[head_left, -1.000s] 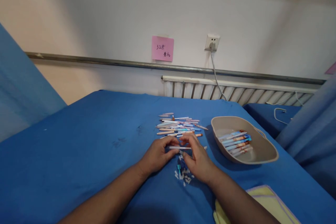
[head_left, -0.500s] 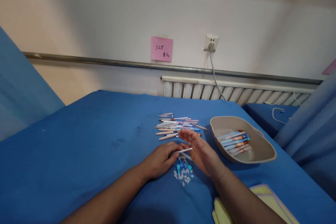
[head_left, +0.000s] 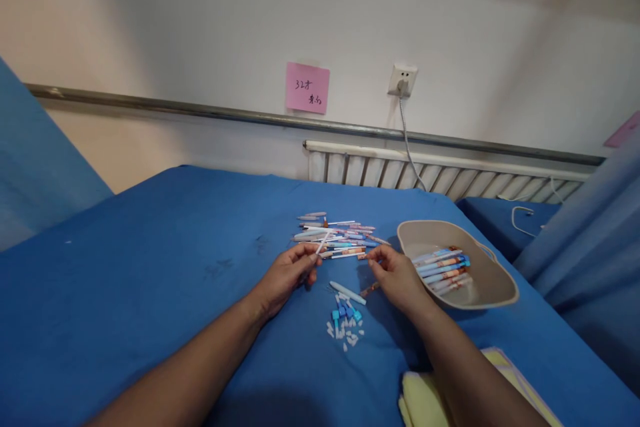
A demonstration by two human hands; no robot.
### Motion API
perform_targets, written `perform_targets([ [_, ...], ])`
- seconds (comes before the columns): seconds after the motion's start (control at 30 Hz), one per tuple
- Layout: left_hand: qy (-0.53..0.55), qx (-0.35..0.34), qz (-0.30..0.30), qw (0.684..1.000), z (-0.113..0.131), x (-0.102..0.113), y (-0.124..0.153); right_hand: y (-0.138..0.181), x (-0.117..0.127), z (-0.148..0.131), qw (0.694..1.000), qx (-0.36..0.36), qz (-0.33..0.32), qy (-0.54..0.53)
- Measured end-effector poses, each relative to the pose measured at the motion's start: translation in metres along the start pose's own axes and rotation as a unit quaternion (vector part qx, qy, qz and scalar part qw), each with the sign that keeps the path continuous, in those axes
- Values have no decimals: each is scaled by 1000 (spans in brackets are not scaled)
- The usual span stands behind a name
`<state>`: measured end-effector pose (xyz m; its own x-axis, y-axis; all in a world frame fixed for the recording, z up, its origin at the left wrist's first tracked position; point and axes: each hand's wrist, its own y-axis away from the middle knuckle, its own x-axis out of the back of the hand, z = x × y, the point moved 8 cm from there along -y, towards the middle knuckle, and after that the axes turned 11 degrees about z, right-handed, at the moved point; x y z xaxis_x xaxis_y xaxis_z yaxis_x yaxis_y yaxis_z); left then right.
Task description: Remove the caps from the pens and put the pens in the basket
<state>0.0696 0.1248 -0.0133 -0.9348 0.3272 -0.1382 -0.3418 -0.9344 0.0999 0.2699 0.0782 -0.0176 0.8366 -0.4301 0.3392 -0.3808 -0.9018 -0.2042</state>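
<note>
My left hand [head_left: 290, 273] is closed round a thin white pen refill [head_left: 323, 243], which points up and away from me. At the right end of a heap of pens and pen parts [head_left: 345, 235], my right hand [head_left: 395, 273] has thumb and forefinger pinched together beside a small brown piece; what they hold, if anything, is unclear. Between my hands lies a pale blue pen barrel [head_left: 348, 292], and a brown patterned part [head_left: 370, 289] is partly under my right hand. Nearer me are several blue clip parts [head_left: 343, 313] and many small white tips [head_left: 351, 339].
A beige bin [head_left: 493, 283] holding several assembled pens stands to the right. A folded yellow cloth [head_left: 425, 400] lies at the front right, partly under my right forearm. Behind the blue-covered table [head_left: 175, 240] are a radiator [head_left: 390, 170] and a wall socket [head_left: 403, 80].
My hands have moved apart, the left one lifting back with the refill and the right one reaching to the heap's right end. The pale blue barrel between them is now uncovered.
</note>
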Motion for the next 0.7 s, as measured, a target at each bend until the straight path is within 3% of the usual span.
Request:
perform_targets([
  [0.17, 19, 40, 16, 999, -7, 2, 0, 14, -14, -12, 991, 60, -73, 93],
  [0.37, 64, 84, 26, 994, -13, 6, 1, 37, -37, -28, 951, 138, -173, 216],
  [0.7, 77, 97, 0, 992, -12, 4, 2, 43, -41, -33, 927, 159, -194, 278],
])
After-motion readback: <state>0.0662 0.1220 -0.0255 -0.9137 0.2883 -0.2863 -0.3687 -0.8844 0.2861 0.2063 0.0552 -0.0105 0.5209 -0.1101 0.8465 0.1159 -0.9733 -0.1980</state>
